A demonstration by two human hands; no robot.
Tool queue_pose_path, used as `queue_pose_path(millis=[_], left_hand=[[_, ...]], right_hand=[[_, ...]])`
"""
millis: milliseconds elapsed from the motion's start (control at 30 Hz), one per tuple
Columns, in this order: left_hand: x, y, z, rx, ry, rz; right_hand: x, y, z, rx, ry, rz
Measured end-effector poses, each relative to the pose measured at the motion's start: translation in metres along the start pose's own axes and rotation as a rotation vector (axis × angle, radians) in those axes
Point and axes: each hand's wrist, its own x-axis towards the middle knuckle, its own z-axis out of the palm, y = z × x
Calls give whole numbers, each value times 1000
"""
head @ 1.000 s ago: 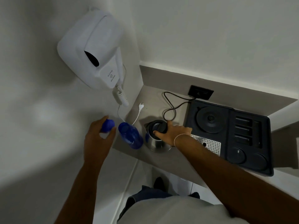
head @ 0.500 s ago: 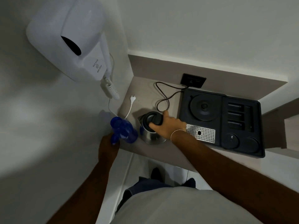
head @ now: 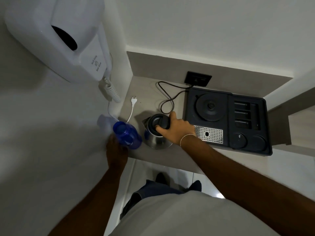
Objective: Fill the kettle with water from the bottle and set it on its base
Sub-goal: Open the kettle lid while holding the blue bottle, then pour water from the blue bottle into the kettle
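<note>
The steel kettle [head: 156, 132] is seen on the counter [head: 172, 155], just left of the dark tray [head: 226, 123], its black lid down. The round base [head: 211, 106] in that tray is bare. Left of the kettle, the blue bottle [head: 127, 134] is gripped low down by the left hand [head: 116, 149], fingers curled around it; its contents cannot be judged. The kettle's handle is clasped by the right hand [head: 177, 129], thumb laid on the lid.

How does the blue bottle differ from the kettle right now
The bottle is translucent blue plastic; the kettle is shiny steel with a black lid. The bottle is held by the left hand; the kettle by the right hand. Both stand upright on the counter.
</note>
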Motion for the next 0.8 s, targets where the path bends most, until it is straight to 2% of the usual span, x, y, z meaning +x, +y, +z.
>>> queue_pose_path(millis=[200, 367, 467, 533, 733, 800], left_hand=[[-5, 10, -15, -49, -5, 47], [-8, 20, -18, -326, -162, 35], [-17, 45, -17, -445, -156, -99], [-17, 52, -16, -541, -120, -125], [-15, 50, -22, -521, -106, -85], [-18, 58, -23, -508, -77, -43]], right_hand=[[1, -3, 0, -31, 26, 1], [2, -1, 1, 47, -6, -11], [2, 8, -4, 170, -78, -30], [3, 18, -6, 244, -113, -56], [4, 47, -2, 594, -134, -91], [4, 52, -2, 631, -158, -110]])
